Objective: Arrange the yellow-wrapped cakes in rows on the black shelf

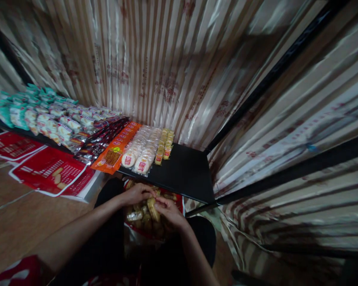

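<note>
Both my hands reach into a red and white box [179,200] held between my knees, full of small yellow wrapped snack packets [143,217]. My left hand [137,194] has its fingers curled over the packets at the box's far side. My right hand [168,212] pinches one yellow packet [153,208] that lies across the pile. Above the box, a black shelf [185,171] carries rows of packets: yellow ones [164,145], round white ones [140,153], an orange pack [116,149], dark ones and teal ones [20,109].
Red and white cartons [50,171] lie on the wooden floor at the left. Striped satin curtains [167,59] hang behind and to the right of the shelf. A black frame bar [286,55] runs up at the right. The shelf's right end is bare.
</note>
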`<action>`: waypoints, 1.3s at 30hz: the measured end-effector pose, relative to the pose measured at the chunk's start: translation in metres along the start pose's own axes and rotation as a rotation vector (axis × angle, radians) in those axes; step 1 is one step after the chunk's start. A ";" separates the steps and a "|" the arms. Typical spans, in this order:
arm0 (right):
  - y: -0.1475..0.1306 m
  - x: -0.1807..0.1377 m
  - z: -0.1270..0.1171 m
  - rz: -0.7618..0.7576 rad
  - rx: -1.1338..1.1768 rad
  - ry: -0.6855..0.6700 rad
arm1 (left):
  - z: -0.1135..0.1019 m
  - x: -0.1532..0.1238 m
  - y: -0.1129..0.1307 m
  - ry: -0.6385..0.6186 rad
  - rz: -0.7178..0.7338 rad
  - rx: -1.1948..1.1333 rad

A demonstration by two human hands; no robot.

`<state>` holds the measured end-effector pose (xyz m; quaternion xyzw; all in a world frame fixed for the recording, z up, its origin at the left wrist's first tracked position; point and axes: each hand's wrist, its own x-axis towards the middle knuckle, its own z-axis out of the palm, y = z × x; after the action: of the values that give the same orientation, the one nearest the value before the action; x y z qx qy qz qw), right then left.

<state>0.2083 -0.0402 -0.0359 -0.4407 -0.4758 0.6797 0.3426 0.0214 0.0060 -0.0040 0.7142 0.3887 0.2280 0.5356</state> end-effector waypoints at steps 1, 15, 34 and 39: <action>-0.001 -0.002 0.000 -0.005 0.013 0.032 | 0.002 0.001 -0.001 0.030 -0.003 -0.040; -0.013 0.019 -0.006 -0.111 0.079 0.447 | 0.064 0.020 -0.018 0.391 -0.180 -0.282; -0.029 0.127 -0.080 -0.327 -0.214 0.801 | 0.051 0.105 -0.007 0.647 -0.029 0.377; -0.031 0.150 -0.083 -0.339 -0.331 0.814 | 0.050 0.124 -0.017 0.609 -0.042 0.477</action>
<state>0.2304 0.1309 -0.0603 -0.6363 -0.4699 0.3012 0.5326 0.1269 0.0779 -0.0471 0.7100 0.5868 0.3218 0.2190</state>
